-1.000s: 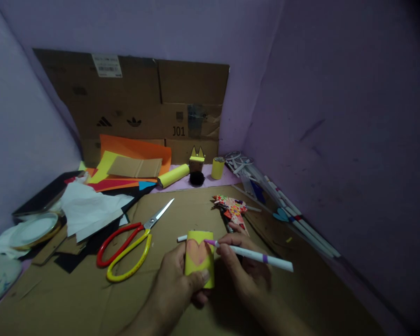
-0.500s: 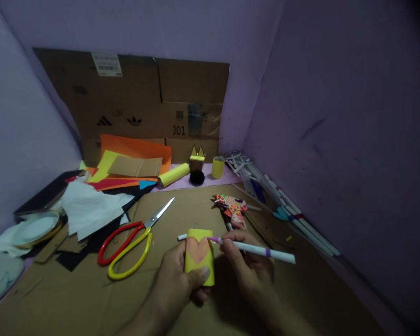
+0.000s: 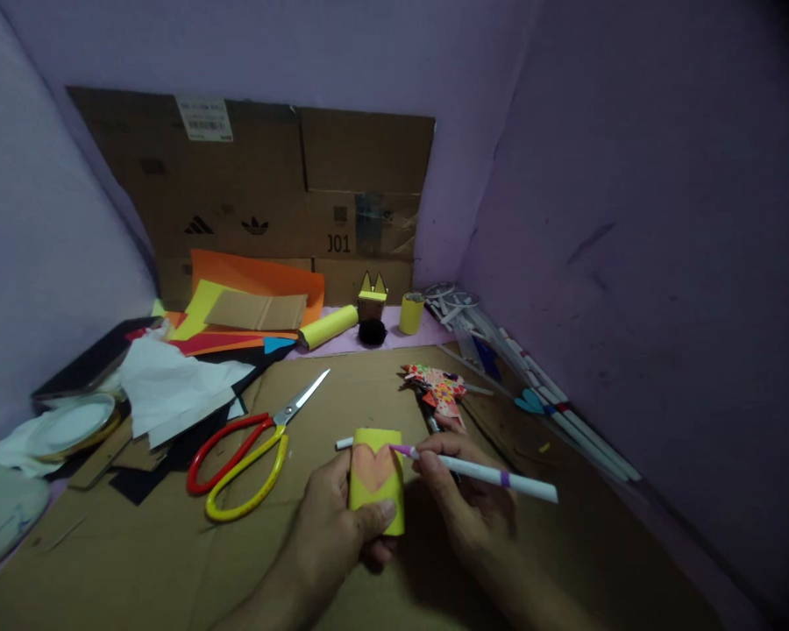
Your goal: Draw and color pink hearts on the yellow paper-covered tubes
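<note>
My left hand (image 3: 342,513) is closed around a yellow paper-covered tube (image 3: 389,508), thumb pressed on its lower front. An orange-pink heart (image 3: 372,471) with a darker outline shows on the tube's face. Between the fingers of my right hand (image 3: 460,486) is a white felt-tip pen (image 3: 532,488) with a purple band. Its purple tip meets the upper right edge of the heart; whether it touches the paper is hard to tell. A small white stick-like piece (image 3: 344,443) lies behind the tube, partly hidden by it.
Scissors (image 3: 263,451) with red and yellow handles lie partly open on the cardboard (image 3: 164,561). White paper scraps (image 3: 177,381) and coloured sheets pile at the left. Behind are a yellow roll (image 3: 329,327) and a short yellow tube (image 3: 411,314). A flower-patterned item (image 3: 440,386) lies near my right hand.
The whole view has shifted very slightly. My hands, the tube and the felt-tip pen keep nearly the same positions, with the tip still at the heart's upper right edge.
</note>
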{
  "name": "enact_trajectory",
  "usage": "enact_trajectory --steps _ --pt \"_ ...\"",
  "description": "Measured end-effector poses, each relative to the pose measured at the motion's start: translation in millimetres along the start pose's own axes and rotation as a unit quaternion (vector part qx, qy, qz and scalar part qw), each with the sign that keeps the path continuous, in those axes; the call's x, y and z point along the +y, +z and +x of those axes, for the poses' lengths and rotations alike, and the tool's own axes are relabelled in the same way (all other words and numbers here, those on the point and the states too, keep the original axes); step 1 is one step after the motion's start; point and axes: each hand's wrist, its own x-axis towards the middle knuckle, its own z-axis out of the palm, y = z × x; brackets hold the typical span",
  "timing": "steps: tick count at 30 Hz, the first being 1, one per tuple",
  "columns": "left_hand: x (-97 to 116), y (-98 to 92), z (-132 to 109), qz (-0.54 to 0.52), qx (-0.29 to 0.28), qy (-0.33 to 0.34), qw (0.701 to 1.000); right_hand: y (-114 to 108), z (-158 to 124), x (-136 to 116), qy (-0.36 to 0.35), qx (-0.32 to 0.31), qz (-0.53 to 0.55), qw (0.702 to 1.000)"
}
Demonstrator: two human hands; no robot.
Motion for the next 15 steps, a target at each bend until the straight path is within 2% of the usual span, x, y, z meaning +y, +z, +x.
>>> enact_trajectory --steps 6,15 --pt "-2.9 -0.4 0.6 -0.015 0.004 -0.005 1.0 -4.0 1.9 2.6 -0.025 -0.039 -0.041 0.998" --pt "0.0 -0.6 1.6 -0.004 0.004 -0.014 1.0 -5.3 -0.5 1.5 -0.002 -0.025 -0.042 0.999"
